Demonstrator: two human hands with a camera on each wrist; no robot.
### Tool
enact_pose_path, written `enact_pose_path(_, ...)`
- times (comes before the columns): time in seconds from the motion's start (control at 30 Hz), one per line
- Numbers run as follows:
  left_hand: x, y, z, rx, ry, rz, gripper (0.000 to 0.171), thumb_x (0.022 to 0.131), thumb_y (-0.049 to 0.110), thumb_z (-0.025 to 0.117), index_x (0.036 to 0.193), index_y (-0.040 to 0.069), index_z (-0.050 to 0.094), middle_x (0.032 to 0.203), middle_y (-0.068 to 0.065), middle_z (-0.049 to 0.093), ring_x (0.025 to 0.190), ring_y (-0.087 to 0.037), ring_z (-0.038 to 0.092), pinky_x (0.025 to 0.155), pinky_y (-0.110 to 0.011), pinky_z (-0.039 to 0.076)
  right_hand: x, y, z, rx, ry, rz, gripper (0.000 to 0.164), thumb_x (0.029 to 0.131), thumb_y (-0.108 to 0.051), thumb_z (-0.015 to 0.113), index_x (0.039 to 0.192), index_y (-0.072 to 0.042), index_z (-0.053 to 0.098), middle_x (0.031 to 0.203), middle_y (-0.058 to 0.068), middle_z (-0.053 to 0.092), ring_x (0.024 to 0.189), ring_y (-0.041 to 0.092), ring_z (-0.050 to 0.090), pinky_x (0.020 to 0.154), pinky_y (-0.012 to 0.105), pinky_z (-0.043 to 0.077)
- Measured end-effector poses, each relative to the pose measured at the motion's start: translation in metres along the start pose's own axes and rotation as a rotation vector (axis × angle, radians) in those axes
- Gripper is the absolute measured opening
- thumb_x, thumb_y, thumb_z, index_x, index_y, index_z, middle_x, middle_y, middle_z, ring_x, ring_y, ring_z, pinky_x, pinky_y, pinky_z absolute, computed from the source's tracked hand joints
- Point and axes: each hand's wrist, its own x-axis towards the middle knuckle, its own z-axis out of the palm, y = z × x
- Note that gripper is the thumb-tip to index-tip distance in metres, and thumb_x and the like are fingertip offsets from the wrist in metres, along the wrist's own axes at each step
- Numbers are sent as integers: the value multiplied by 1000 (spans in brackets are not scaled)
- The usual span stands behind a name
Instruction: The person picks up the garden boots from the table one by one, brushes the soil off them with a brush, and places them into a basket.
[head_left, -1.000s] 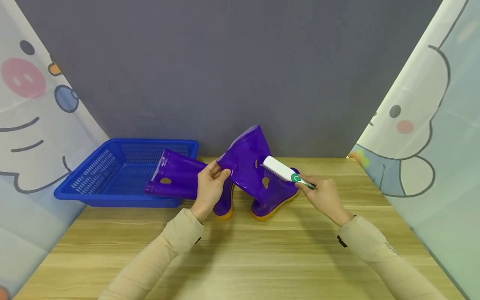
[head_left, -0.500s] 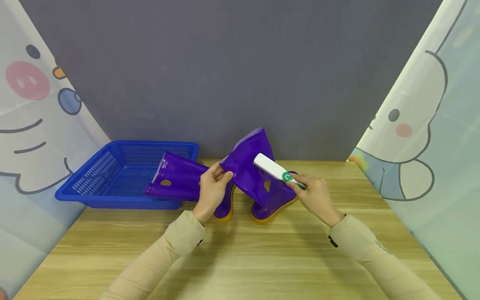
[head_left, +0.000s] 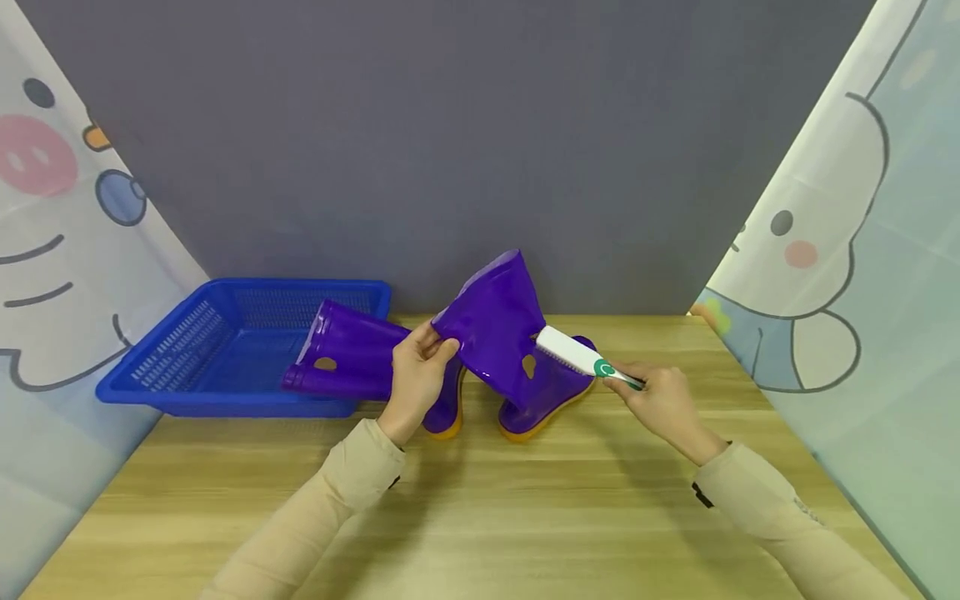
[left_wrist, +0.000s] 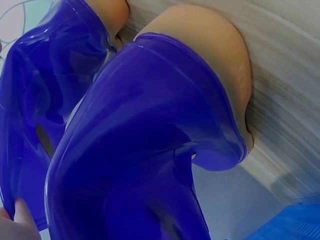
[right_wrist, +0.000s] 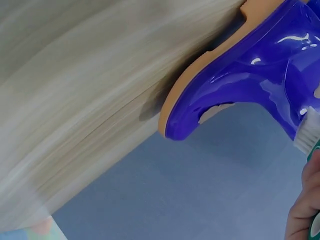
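Two purple rain boots with orange soles stand on the wooden table. My left hand (head_left: 417,372) pinches the top edge of the right-hand boot (head_left: 495,329), whose shaft leans to the left. In my right hand (head_left: 663,404) is a white and green scrub brush (head_left: 573,352), gripped by its handle. Its bristles (right_wrist: 308,131) lie against the boot's shaft in the right wrist view. The other boot (head_left: 356,350) sits behind my left hand, its shaft bent over toward the basket. This boot (left_wrist: 140,110) fills much of the left wrist view.
A blue plastic basket (head_left: 247,406) stands at the back left, overlapped by the bent boot shaft. The wooden table (head_left: 517,517) ends at a grey wall (head_left: 480,150) behind. Cartoon-printed curtains (head_left: 817,250) hang on both sides.
The brush first moved up-left along the boot's shaft, then came back down and right with my right hand. My left hand keeps its pinch on the boot's edge.
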Motion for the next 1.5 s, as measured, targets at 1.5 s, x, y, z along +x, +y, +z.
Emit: enact_pose_path(1.5, 1, 1, -4, -18, -18, -21, 37, 87, 1, 59, 123, -1, 54, 114, -19, 63, 97, -23, 64, 83, -21, 52, -15, -21, 41, 445, -12, 277, 29, 80, -8, 69, 105, 5, 66, 79, 18, 67, 57, -1, 50, 47, 13, 41)
